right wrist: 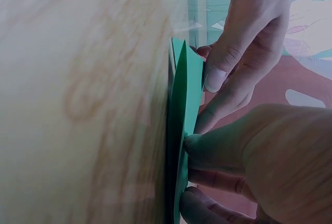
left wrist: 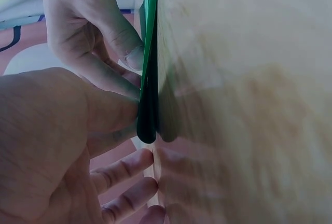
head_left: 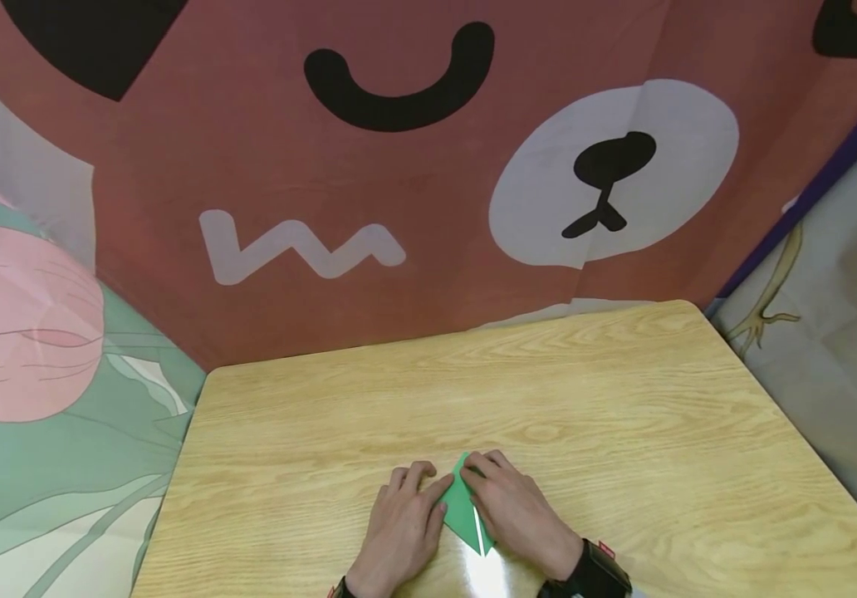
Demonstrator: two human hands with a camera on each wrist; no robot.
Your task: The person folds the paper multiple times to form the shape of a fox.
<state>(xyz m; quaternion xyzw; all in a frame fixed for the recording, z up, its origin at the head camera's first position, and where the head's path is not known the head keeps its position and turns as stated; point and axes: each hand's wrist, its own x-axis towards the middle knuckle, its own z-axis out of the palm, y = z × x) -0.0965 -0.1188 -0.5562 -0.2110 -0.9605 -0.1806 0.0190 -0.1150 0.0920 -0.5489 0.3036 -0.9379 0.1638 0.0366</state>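
Note:
A green sheet of paper (head_left: pixel 460 513), folded to a kite-like shape with a white strip near its lower tip, lies on the table between two hands. The left hand (head_left: pixel 401 525) rests at its left edge, thumb and index fingertips on the paper. On the right half, the right hand (head_left: pixel 516 517) presses with its fingertips and covers part of that side. Seen side-on in the left wrist view, the paper (left wrist: pixel 147 94) has a rounded fold near the left thumb. In the right wrist view its layers (right wrist: pixel 189 89) stand slightly apart, and the right thumb touches them.
The light wood-grain table (head_left: pixel 309 432) carries a bright reflection just below the paper. Behind it hangs a reddish-brown cloth (head_left: pixel 428 183) with a cartoon bear face. Patterned cloths flank the left and right sides. A black band (head_left: pixel 589 573) is on the right wrist.

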